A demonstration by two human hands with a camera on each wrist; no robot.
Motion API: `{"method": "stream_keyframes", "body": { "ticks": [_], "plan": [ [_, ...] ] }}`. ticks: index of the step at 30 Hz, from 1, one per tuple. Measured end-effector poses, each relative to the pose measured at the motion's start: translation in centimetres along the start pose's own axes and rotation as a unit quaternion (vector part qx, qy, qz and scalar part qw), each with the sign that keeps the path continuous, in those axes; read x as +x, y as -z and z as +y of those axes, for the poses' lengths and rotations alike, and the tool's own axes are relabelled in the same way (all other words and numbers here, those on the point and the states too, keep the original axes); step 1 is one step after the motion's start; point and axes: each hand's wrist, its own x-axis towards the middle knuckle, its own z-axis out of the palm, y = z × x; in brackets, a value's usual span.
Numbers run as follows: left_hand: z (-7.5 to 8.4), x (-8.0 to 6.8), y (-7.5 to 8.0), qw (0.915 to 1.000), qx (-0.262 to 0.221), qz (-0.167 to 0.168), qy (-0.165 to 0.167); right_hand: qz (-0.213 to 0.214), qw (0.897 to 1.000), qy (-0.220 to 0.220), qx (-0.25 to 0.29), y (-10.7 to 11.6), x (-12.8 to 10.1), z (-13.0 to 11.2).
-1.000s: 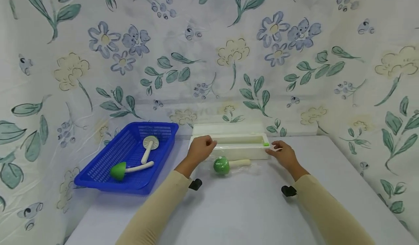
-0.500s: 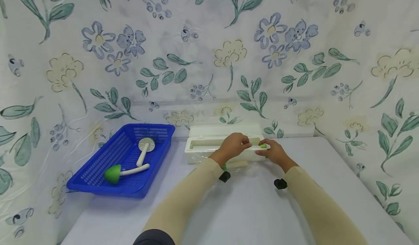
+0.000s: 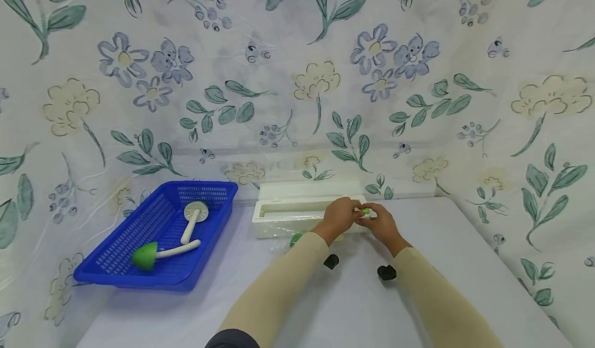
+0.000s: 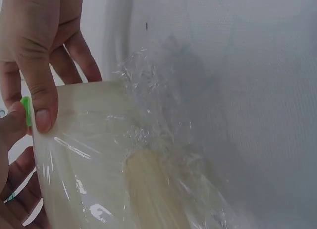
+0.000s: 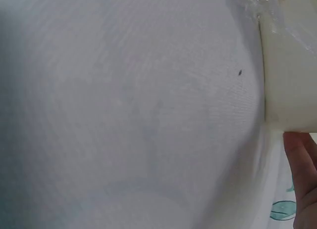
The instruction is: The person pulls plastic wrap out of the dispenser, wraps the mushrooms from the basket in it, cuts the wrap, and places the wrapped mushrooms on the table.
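Observation:
A long cream cling film dispenser [image 3: 274, 229] stands at the back of the table with its lid [image 3: 302, 188] raised. My left hand [image 3: 341, 216] reaches across to its right end and pinches the small green slide cutter [image 4: 26, 110] on the front edge. My right hand [image 3: 382, 225] grips that same end, its thumb [image 4: 43, 115] on the front and fingers round the corner. Clear cling film [image 4: 158, 105] hangs down the front and lies crumpled over a green-capped toy mushroom [image 3: 295, 239]. My left forearm mostly hides this mushroom; its pale stem [image 4: 151, 189] shows in the left wrist view.
To the left, a blue plastic basket [image 3: 88, 274] holds two more toy mushrooms, one lying on its side [image 3: 146, 256] and one gills up [image 3: 196, 212]. A flower-print sheet [image 3: 279, 79] hangs behind the white table [image 3: 353, 306].
My left hand has moved right, from the dispenser's left part to its right end, meeting the slide cutter. My right hand has closed in on that end. The head view has shifted slightly.

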Motion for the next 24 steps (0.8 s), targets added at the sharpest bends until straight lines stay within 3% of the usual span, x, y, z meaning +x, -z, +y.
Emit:
{"method": "stream_keyframes", "body": {
  "ticks": [5, 8, 16, 24],
  "plan": [
    [0.1, 0.0, -0.6, 0.9999, -0.004, 0.016, 0.002, 0.026, 1.000, -0.009, 0.009, -0.3, -0.5, 0.3],
    [0.1, 0.1, -0.6, 0.9995, -0.012, 0.028, -0.002, 0.032, 0.999, 0.007, -0.002, -0.4, -0.4, 0.4],
    [0.0, 0.7, -0.3, 0.9995, -0.027, 0.014, 0.002, -0.043, 0.999, -0.013, -0.030, 0.9, 0.1, -0.6],
    [-0.3, 1.0, 0.1, 0.9991, -0.038, -0.007, 0.015, -0.034, 0.998, -0.019, -0.040, 0.9, 0.3, -0.1]
  ]
}}
